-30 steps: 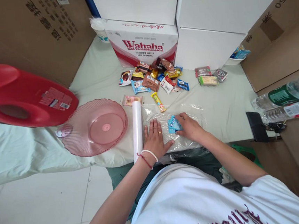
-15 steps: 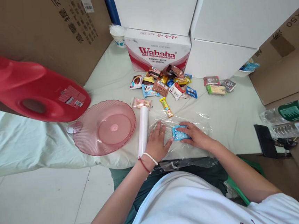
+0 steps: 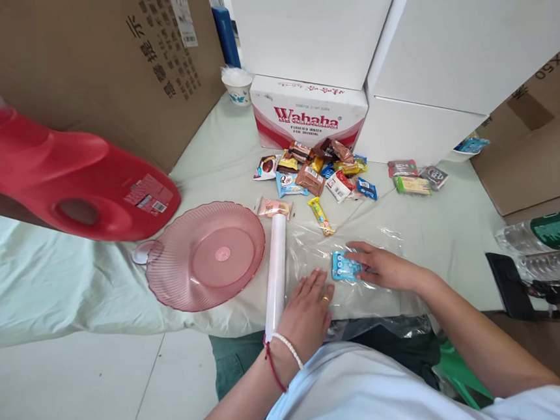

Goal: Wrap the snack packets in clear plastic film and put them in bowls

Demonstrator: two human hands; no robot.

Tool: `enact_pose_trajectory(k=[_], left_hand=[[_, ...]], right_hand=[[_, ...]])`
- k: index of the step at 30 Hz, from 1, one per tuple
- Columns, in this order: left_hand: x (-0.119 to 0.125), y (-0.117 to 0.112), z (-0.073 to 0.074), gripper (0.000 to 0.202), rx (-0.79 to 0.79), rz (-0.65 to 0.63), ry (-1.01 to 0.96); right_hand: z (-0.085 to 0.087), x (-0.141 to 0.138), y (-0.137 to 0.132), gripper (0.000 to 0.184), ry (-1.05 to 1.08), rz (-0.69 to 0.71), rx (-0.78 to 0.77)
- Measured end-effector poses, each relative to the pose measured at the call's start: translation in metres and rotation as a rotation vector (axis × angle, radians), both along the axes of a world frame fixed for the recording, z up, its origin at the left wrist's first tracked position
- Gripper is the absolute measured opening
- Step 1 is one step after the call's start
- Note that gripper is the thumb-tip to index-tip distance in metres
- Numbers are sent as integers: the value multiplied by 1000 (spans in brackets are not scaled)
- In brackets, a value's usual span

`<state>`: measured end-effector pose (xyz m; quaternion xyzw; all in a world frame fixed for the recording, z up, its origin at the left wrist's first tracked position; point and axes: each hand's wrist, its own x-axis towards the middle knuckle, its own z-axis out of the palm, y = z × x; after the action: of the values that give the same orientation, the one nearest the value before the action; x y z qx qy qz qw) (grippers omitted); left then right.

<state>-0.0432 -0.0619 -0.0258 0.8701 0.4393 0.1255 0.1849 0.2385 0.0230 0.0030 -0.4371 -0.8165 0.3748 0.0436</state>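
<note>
A small blue snack packet (image 3: 344, 266) lies on a sheet of clear plastic film (image 3: 308, 250) at the front of the table. My right hand (image 3: 386, 267) reaches over the packet's right side, fingers apart, some tips touching it. Palm down on the film's near left part, my left hand (image 3: 309, 307) is flat and open, with nothing in it. Left of it is a white roll (image 3: 276, 269), partly behind the wrist. A pink ribbed plastic plate (image 3: 173, 281) sits farther left. Ahead are a yellow wrapped bar (image 3: 320, 216) and a pink wrapped snack (image 3: 274, 208).
Several wrapped snacks (image 3: 311, 180) are heaped before a Wahaba-style red-and-white water carton (image 3: 308, 113). A red jug (image 3: 105, 179) stands at left. White boxes (image 3: 313, 24) rise behind. At right are snack packs (image 3: 412, 185), plastic bottles (image 3: 541, 233) and a black phone-like object (image 3: 509, 285).
My left hand has slid over the film toward my body. My right hand has drawn slightly right, uncovering more of the blue packet, which stays in place. The view has shifted a little.
</note>
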Motion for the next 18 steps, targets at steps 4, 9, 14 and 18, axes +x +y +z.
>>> enact_pose_trajectory(k=[4,9,14,18], left_hand=[[-7,1,2,44,40,56,10],[-15,10,2,37,85,83,-71],[-21,11,-2,33,100,101,-81],[-25,7,0,29,163,91,-108]], right_hand=[[15,-1,13,42,44,-28,-50],[40,-41,65,32,1,-113,74],[39,-108,147,43,-247,-352,401],[19,-139,193,70,-373,-369,391]])
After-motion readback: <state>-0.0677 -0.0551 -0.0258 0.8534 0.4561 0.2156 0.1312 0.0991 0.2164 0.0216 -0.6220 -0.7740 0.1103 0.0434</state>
